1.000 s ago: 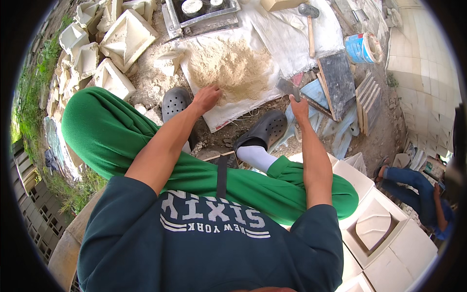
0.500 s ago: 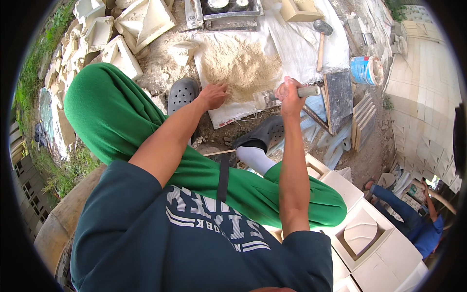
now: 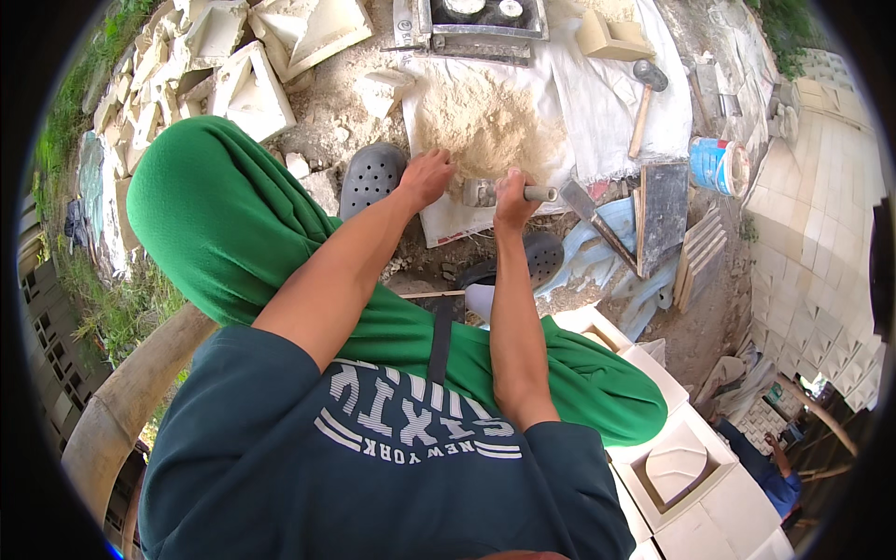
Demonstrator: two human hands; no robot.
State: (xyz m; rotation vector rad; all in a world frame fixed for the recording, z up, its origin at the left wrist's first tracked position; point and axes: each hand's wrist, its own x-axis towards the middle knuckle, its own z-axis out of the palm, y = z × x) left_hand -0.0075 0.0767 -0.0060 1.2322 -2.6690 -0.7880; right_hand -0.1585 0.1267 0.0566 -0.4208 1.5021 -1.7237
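A mound of pale sandy powder lies on a white woven sheet in front of me. My left hand is at the mound's near left edge, its fingers curled down; whatever they pinch is hidden. Just to its right, my right hand grips a short-handled tool with a flat, dusty head. The head points left, toward my left hand, above the sheet's near edge. The round grey handle sticks out to the right of my fist.
A dusty mould frame stands beyond the mound. Right of it lie a mallet, a blue bucket, a dark board and a flat blade. Broken cast pieces fill the left; hollow cast blocks sit near right. Another person is far right.
My right hand has drawn nearer to my body and left, bringing the tool's head closer to my left hand. My left hand stays at the mound's edge. The whole view has shifted slightly.
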